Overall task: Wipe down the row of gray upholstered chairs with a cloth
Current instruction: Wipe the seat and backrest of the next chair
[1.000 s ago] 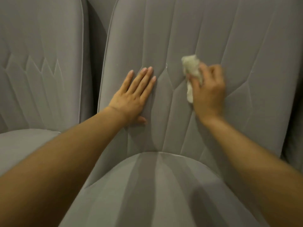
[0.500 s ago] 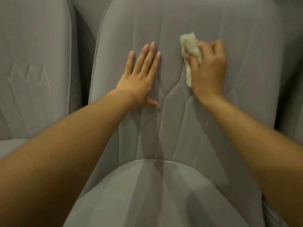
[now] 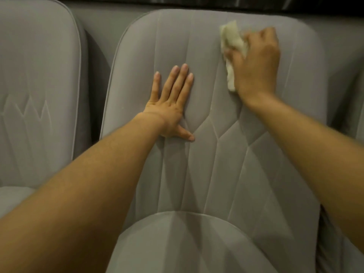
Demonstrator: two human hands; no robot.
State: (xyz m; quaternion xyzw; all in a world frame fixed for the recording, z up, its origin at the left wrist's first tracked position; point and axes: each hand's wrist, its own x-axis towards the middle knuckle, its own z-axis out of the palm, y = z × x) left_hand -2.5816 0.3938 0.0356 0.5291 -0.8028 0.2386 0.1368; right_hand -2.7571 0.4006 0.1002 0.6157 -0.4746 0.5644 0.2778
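Note:
A gray upholstered chair fills the middle of the view, its stitched backrest (image 3: 206,164) upright and its seat cushion (image 3: 187,243) below. My right hand (image 3: 256,64) grips a crumpled off-white cloth (image 3: 231,42) and presses it against the upper right of the backrest, near the top edge. My left hand (image 3: 171,107) lies flat on the backrest's middle left, fingers straight and pointing up, thumb spread to the right. Part of the cloth is hidden under my right palm.
A second gray chair (image 3: 39,95) stands to the left, separated by a dark gap (image 3: 92,85). The edge of another chair (image 3: 358,115) shows at the far right. A dark strip (image 3: 216,1) runs behind the backrests.
My right hand has carried the cloth upward and to the right along the backrest, toward its top edge. The view has tilted up, showing the chair's top. My left hand stays flat on the backrest.

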